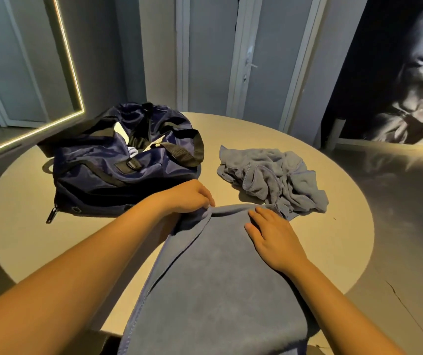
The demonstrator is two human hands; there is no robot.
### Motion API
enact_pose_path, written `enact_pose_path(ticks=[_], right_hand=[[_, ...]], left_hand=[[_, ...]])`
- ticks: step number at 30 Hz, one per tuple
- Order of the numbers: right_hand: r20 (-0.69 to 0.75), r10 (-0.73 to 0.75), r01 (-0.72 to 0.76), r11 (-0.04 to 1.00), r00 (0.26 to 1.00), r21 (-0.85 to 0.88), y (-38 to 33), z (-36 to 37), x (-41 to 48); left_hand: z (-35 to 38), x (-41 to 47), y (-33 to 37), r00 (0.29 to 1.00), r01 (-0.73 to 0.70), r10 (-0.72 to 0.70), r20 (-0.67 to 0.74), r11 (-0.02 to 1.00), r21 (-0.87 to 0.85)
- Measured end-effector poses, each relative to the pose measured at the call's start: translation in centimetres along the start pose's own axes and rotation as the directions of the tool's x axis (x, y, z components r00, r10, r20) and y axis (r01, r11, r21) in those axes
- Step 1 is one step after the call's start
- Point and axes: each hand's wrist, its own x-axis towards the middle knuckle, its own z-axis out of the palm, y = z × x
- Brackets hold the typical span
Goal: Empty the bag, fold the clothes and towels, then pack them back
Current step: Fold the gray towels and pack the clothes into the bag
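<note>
Left hand point(187, 198) is pinching the far left corner of the blue towel point(218, 278), fingers curled round the bunched edge, while the right hand point(274, 239) is lying flat on the towel's far right part, fingers straight. The blue towel is lying spread along the near middle of the round tabletop point(333, 226), its near end reaching over the edge. A crumpled cloth point(271, 175) is sitting just beyond it at right, and the navy bag point(123, 162) is resting unzipped at far left.
</note>
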Motion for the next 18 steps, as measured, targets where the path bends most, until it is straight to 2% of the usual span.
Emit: enact_pose_path(ticks=[5, 8, 13, 18], right_hand=[[0.070, 0.050, -0.050, 0.999, 0.996, 0.008, 0.2, 0.3, 0.1], [0.076, 0.064, -0.066, 0.998, 0.995, 0.021, 0.4, 0.5, 0.2], [0.070, 0.077, -0.079, 0.996, 0.995, 0.029, 0.6, 0.6, 0.1], [0.067, 0.076, -0.078, 0.996, 0.995, 0.031, 0.6, 0.6, 0.1]], left_hand=[[-0.1, 0.0, -1.4, 0.998, -0.036, 0.029, -0.055, 0.990, -0.138], [0.0, -0.6, -2.0, 0.981, -0.114, 0.077, -0.177, 0.970, -0.213], [0.4, -1.9, -2.8, 0.897, -0.284, 0.173, -0.406, 0.931, -0.230], [0.6, -3.0, -3.4, 0.809, -0.301, 0.166, -0.564, 0.941, -0.156]])
